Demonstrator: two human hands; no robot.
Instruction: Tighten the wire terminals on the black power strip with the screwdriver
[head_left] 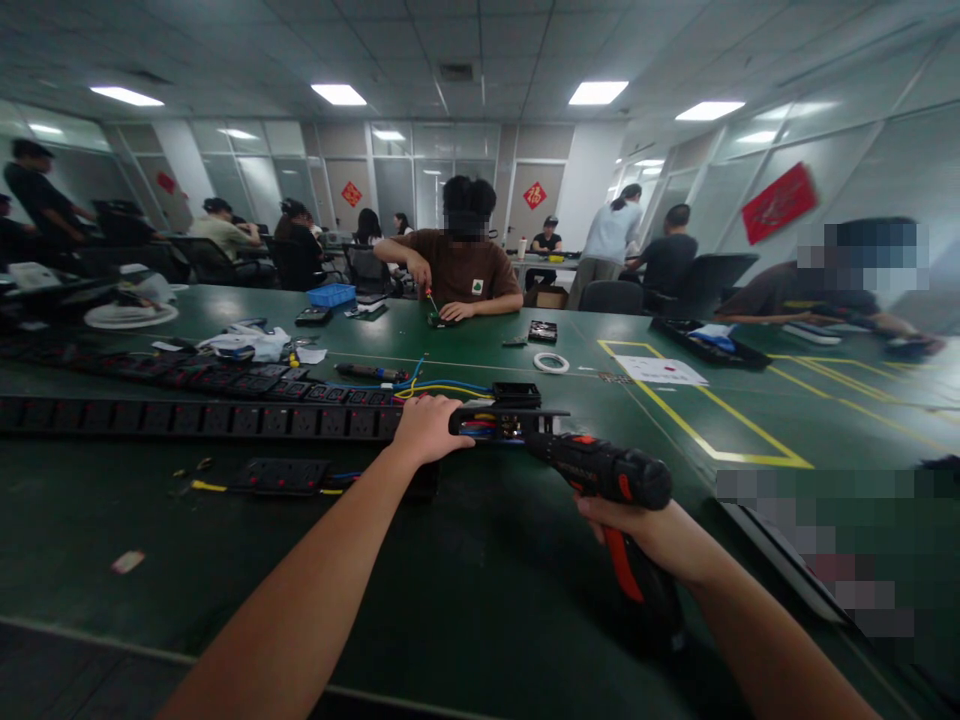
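Observation:
My left hand [427, 430] is closed around the end section of a long black power strip [262, 419] with many sockets. Beyond the fingers, the strip's open end shows coloured wires and brass-coloured metal parts [511, 427]. My right hand [646, 530] grips a black and orange cordless drill [607, 466] by its handle. The drill's nose points left at the strip's open end; whether its tip touches anything cannot be made out. Nearer to me, a short socket block [281, 475] lies with yellow and blue wires, left of my left forearm.
Behind the strip lie another row of sockets [330, 390], a dark pen-shaped tool [369, 372] and blue and yellow wires. Farther off are a white tape ring [551, 363], a paper sheet [660, 371] and yellow floor-style tape lines. Across the green table, a person [465, 260] works with a screwdriver.

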